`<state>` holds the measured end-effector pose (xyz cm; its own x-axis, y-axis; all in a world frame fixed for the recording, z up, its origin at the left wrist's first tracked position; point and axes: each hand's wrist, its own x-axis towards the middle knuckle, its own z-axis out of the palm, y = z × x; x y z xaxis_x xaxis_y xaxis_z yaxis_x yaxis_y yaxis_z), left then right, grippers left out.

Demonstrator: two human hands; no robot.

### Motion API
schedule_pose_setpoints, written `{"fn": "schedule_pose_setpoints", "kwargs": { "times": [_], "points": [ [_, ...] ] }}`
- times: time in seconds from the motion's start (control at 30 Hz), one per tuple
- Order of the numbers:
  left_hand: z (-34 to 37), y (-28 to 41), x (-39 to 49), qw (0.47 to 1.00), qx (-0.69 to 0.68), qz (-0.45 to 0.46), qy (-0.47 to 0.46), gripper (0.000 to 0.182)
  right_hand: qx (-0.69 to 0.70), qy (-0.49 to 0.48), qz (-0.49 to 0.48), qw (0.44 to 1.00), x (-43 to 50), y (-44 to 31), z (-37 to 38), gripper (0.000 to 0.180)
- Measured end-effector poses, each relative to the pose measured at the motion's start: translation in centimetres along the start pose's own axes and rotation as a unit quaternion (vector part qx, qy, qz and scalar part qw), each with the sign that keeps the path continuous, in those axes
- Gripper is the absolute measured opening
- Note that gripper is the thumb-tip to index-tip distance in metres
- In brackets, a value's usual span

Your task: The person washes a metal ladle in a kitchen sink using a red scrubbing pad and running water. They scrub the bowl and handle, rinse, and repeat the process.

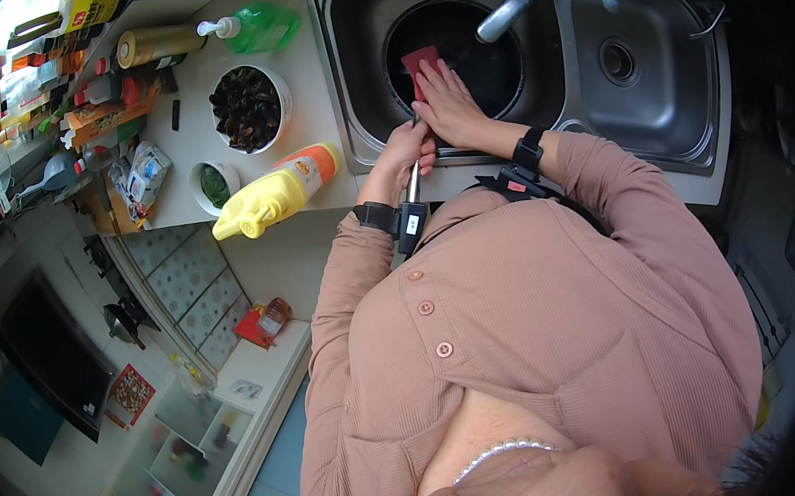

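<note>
A round black pan lies in the left, larger basin of a stainless steel sink. My left hand is closed around its metal handle, which points towards my body. With fingers stretched out, my right hand holds a red scouring pad flat against the pan's inside, at the left. Part of the pad is hidden under the fingers. Both wrists wear black straps. Above the pan hangs the spout of a chrome faucet; no water is seen running from it.
Left of the sink, the counter holds a yellow bottle, a white bowl of dark pieces, a small bowl of something green and a green pump bottle. Further left stand more bottles. The smaller basin is at the right.
</note>
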<state>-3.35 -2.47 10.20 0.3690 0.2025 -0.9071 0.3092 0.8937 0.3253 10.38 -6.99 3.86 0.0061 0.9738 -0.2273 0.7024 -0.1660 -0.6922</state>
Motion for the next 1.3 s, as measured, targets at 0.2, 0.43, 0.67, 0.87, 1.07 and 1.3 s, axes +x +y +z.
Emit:
{"fn": "schedule_pose_setpoints", "kwargs": {
  "times": [0.2, 0.43, 0.67, 0.87, 1.07, 1.3],
  "points": [
    [0.2, 0.0, -0.1, 0.999, 0.044, 0.030, 0.004, 0.009, 0.116, -0.025, -0.162, 0.980, -3.0, -2.3, -4.0, 0.028],
    [0.3, 0.1, 0.0, 0.998, 0.051, 0.023, 0.033, 0.019, -0.081, 0.038, -0.200, 0.976, 2.7, 0.8, -4.5, 0.027],
    [0.3, 0.8, 0.4, 0.999, -0.045, 0.003, -0.002, 0.020, 0.062, 0.174, -0.057, 0.981, 3.5, 1.2, 0.2, 0.022],
    [0.5, 0.6, 0.3, 0.992, -0.117, -0.010, -0.039, 0.022, 0.005, 0.270, 0.018, 0.963, 5.4, 1.4, 1.5, 0.025],
    [0.5, 0.4, 0.4, 0.986, -0.155, -0.010, -0.056, 0.020, 0.169, 0.263, 0.083, 0.946, 8.1, 5.2, 2.5, 0.028],
    [0.3, -0.1, 0.0, 0.987, -0.147, -0.011, -0.064, 0.018, 0.494, 0.163, 0.278, 0.807, 8.2, 8.9, 3.6, 0.035]
  ]
}}
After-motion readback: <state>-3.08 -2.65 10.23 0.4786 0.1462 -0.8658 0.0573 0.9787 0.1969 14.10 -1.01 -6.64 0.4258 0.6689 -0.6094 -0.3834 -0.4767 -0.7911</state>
